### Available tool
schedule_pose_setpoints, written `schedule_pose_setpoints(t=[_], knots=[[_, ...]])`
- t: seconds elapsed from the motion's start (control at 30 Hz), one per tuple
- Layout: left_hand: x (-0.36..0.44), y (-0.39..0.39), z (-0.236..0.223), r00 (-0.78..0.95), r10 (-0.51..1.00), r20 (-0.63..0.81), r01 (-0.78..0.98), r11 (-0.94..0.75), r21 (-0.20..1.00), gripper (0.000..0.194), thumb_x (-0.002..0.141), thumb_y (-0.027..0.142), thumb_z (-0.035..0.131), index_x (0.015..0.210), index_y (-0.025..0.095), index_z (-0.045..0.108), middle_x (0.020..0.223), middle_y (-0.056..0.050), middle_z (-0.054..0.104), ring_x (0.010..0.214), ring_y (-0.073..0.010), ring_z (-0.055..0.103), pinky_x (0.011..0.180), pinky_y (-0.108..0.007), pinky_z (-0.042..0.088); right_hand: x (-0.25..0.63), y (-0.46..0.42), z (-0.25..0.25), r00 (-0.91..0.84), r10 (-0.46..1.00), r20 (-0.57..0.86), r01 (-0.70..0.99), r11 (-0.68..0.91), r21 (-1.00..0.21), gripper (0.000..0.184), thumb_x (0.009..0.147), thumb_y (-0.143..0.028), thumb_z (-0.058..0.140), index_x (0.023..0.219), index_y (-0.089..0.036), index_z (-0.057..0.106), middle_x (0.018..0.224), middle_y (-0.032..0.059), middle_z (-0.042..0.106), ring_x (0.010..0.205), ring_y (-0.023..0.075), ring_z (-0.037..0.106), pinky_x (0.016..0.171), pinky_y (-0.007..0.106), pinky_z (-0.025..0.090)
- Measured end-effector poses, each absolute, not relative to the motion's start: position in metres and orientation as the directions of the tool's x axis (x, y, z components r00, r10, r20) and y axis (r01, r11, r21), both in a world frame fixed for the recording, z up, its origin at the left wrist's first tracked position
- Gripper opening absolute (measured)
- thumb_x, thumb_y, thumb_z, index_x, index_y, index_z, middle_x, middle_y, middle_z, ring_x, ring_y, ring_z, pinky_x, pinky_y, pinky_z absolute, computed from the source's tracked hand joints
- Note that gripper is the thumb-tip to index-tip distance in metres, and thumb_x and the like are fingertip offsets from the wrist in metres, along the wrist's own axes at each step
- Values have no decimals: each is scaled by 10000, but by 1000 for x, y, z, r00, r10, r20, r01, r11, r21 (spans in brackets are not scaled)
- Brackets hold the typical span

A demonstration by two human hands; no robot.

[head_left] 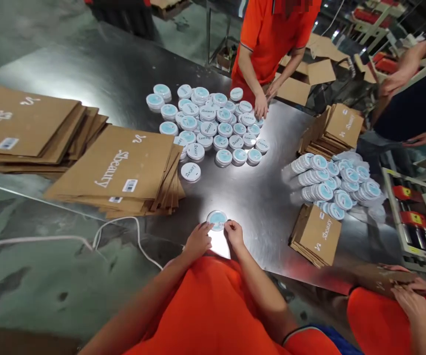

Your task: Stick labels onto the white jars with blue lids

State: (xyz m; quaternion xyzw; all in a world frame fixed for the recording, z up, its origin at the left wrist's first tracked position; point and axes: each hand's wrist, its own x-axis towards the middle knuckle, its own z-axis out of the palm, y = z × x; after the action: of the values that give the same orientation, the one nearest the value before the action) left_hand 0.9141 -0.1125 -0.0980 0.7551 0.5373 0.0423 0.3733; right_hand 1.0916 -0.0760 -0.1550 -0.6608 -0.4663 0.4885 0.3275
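Sitting between the left grip (pixel 199 239) and right grip (pixel 234 233), over the shiny metal desk (pixel 266 195), a round light-blue-and-white container (pixel 215 217) touches the left, closure unclear; the right pinches at a small white label (pixel 221 225).

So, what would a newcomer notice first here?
Probably the crowd of round containers across the middle of the shiny table, with large brown cardboard piles to the left. Closest in, the person's left hand and right hand meet at one lone container by the near edge.
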Motion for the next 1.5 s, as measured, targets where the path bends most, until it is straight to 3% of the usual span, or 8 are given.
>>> schedule_pose_setpoints(t=[0.63, 0.87, 1.0, 1.1, 1.2, 1.27, 1.4, 1.5], knots=[[920, -116, -102, 409, 824, -391, 802, -121, 584, 286, 839, 39, 497, 867, 108, 773, 1561, -156, 443, 1473, -318, 371, 1234, -483, 258, 1084, -75, -162, 134, 946, -297, 535, -321, -782, 231, 762, -414, 531, 626, -227, 535, 649, 4, 613, 635, 176, 559, 648, 286, 441], [916, -119, -107, 374, 848, -376, 754, -43, 655, 323, 787, 12, 480, 849, 133, 773, 1553, -121, 465, 1437, -299, 429, 1230, -460, 281, 1082, -73, -161, 229, 934, -273, 635, -356, -686, 251, 729, -436, 671, 795, -226, 550, 693, 3, 622, 639, 201, 578, 651, 308, 452], [916, -117, -109, 332, 867, -372, 692, 44, 721, 268, 771, 45, 518, 746, 157, 760, 1531, -101, 496, 1358, -301, 524, 1161, -427, 389, 1091, -62, -154, 225, 925, -307, 640, -378, -669, 209, 823, -364, 579, 929, -186, 603, 723, 29, 656, 654, 211, 612, 662, 316, 487], [913, -117, -111, 279, 888, -366, 609, 131, 782, 186, 776, 145, 586, 661, 187, 726, 1483, -99, 553, 1200, -278, 647, 1032, -390, 500, 1084, -61, -141, 109, 966, -237, 747, -236, -622, 332, 907, -306, 482, 1160, -148, 627, 1071, 156, 703, 999, 278, 643, 875, 385, 490], [902, -121, -108, 131, 928, -350, 514, 238, 824, 167, 803, 269, 587, 739, 192, 720, 1349, -124, 670, 1188, -261, 652, 1014, -362, 500, 1076, -67, -135, -292, 931, -217, 882, 175, -437, 540, 924, -327, 538, 1455, -248, 479, 1570, 151, 400, 1425, 344, 355, 1115, 495, 333], [892, -126, -104, -5, 935, -354, 458, 316, 831, 252, 845, 340, 515, 861, 185, 713, 1176, -124, 749, 1071, -238, 694, 933, -343, 529, 1085, -70, -136, -448, 840, -305, 881, 357, -311, 605, 933, -364, 561, 1516, -316, 404, 1664, 109, 223, 1498, 374, 205, 1159, 565, 241], [878, -130, -85, -273, 858, -435, 108, 476, 873, 290, 777, 433, 558, 896, 191, 664, 836, -58, 763, 801, -207, 701, 723, -296, 529, 1128, -58, -138, -261, 908, -327, 964, 229, -132, 636, 943, -369, 539, 1541, -233, 370, 1658, 188, 192, 1498, 406, 189, 1145, 589, 241], [879, -125, -65, -336, 798, -500, -166, 472, 866, 299, 688, 409, 628, 892, 193, 649, 816, -57, 760, 824, -226, 713, 769, -320, 541, 1121, -16, -137, -236, 947, -216, 963, 198, -184, 716, 914, -462, 574, 1525, -145, 378, 1628, 243, 225, 1487, 435, 185, 1132, 602, 259]])
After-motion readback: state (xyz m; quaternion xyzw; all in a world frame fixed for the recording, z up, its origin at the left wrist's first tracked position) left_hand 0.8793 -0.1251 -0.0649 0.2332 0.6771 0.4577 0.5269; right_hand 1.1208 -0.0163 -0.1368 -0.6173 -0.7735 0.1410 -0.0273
